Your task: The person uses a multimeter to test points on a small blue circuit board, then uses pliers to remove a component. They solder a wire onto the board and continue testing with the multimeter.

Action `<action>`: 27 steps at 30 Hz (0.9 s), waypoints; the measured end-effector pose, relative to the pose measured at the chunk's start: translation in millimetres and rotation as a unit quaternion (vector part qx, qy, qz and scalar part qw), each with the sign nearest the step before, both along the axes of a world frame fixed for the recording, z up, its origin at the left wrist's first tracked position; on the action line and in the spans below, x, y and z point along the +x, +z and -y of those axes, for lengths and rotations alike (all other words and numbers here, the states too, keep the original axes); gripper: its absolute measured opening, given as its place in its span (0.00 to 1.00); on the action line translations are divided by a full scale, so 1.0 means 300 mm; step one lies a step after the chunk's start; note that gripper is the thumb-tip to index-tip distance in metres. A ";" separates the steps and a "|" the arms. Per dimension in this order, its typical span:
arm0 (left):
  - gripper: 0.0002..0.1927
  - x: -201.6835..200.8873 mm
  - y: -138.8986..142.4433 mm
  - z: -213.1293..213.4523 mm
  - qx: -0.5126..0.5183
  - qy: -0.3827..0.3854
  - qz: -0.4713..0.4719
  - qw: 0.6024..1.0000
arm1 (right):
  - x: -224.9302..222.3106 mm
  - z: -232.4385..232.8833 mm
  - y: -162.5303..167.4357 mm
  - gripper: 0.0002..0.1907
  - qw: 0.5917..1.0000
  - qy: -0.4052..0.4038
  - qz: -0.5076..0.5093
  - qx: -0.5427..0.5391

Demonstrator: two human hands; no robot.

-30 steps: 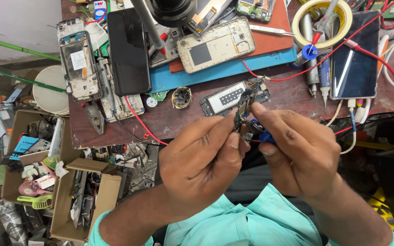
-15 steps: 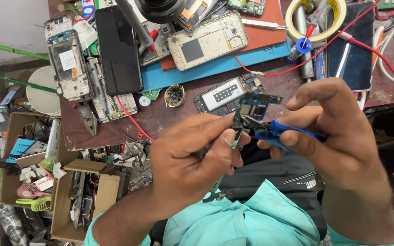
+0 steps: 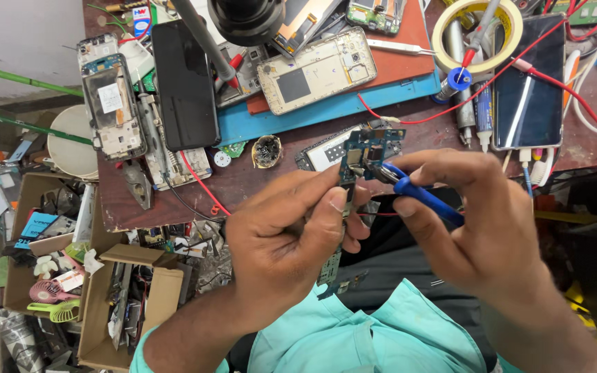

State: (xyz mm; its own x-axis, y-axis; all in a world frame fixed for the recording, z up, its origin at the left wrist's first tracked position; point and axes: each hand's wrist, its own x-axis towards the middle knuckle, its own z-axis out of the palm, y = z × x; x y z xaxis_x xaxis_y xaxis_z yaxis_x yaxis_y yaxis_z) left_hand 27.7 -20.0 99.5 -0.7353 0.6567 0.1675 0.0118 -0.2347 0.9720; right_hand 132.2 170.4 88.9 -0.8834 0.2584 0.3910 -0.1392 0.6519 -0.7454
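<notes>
Circuit board (image 3: 366,148) pinched between left hand (image 3: 291,238); right hand (image 3: 481,221).

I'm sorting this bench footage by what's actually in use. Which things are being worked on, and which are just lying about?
In use:
- left hand holding the blue circuit board
- right hand holding the blue-handled tool against it

Lying about:
- black phone
- gold phone frame
- tape roll
- tablet
- cardboard boxes
</notes>
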 end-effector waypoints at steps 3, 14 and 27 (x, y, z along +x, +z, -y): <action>0.14 0.002 -0.002 -0.002 0.005 0.016 -0.014 1.000 | -0.018 0.016 0.022 0.19 0.999 0.004 -0.017 0.044; 0.15 0.012 -0.036 -0.010 0.023 0.013 -0.022 0.999 | -0.051 0.058 0.025 0.23 0.973 -0.044 -0.093 0.209; 0.14 -0.002 -0.018 -0.012 -0.062 0.097 -0.210 0.971 | -0.057 0.053 0.004 0.23 0.968 -0.018 -0.120 0.220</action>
State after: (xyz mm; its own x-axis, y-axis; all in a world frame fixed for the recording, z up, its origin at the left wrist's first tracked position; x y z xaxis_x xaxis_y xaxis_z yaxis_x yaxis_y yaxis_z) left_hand 27.2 -16.4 94.2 -0.7308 0.5476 0.4075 0.4451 -0.0703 0.8927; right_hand 114.9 154.5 90.1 -0.7463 0.0493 0.6637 -0.2454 0.9066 -0.3433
